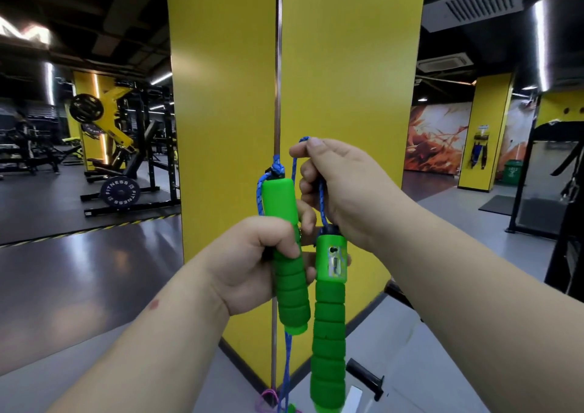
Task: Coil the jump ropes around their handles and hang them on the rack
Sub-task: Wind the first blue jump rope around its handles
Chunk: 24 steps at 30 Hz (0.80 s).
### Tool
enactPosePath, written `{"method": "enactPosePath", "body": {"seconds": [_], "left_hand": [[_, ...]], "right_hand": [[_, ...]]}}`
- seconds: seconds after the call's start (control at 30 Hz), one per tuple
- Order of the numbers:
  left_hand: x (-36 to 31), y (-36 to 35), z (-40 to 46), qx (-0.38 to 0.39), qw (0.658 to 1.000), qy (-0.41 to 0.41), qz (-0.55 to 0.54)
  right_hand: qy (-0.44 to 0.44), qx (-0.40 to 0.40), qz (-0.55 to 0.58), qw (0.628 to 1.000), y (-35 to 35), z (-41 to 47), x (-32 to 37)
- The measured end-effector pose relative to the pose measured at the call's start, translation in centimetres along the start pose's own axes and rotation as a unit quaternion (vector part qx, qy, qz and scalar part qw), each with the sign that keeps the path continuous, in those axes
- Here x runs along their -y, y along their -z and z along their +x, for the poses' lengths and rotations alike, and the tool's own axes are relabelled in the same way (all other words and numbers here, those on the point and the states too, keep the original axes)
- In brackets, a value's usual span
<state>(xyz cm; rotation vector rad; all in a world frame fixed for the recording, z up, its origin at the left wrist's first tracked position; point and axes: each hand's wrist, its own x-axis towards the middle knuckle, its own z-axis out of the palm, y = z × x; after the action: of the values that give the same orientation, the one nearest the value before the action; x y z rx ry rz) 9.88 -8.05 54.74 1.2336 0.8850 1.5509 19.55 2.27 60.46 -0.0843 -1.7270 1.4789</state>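
Now my left hand (252, 261) grips one green handle (286, 254) upright; my right hand (341, 188) pinches the blue rope (322, 204) above the other handle (330, 314).

Green handles (289, 254); blue speckled rope (322, 204); yellow pillar (347, 80).

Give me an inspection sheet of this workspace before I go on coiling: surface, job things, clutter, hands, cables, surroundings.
Surface: grey gym floor, glossy; no table seen.
Job's things: two green handles, one gripped upright, the other hanging lower from the blue rope. Rope not yet coiled round them. Rack: none identified.
Clutter: a pink cord on the floor by the pillar's foot.
Hands: left hand grips a handle; right hand pinches the rope above the other handle.
Cables: blue rope trails down to the floor.
Surroundings: yellow pillar directly ahead; weight machine at left; green bin far right.
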Motion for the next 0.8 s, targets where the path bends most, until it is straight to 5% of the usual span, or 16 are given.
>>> {"method": "enactPosePath", "body": {"seconds": [0.17, 0.67, 0.8], "left_hand": [[0.3, -1.2, 0.6, -0.041, 0.999, 0.008, 0.011], [2.5, -2.2, -0.6, -0.048, 0.997, 0.066, -0.018], [2.7, -2.5, -0.6, -0.059, 0.997, 0.057, -0.002]], "right_hand": [[0.026, 0.001, -0.041, 0.999, 0.0, -0.4, 0.2], [0.219, -0.240, -0.112, 0.939, 0.5, -0.8, 0.5], [0.205, -0.217, -0.098, 0.949, 0.2, -0.5, 0.3]]}}
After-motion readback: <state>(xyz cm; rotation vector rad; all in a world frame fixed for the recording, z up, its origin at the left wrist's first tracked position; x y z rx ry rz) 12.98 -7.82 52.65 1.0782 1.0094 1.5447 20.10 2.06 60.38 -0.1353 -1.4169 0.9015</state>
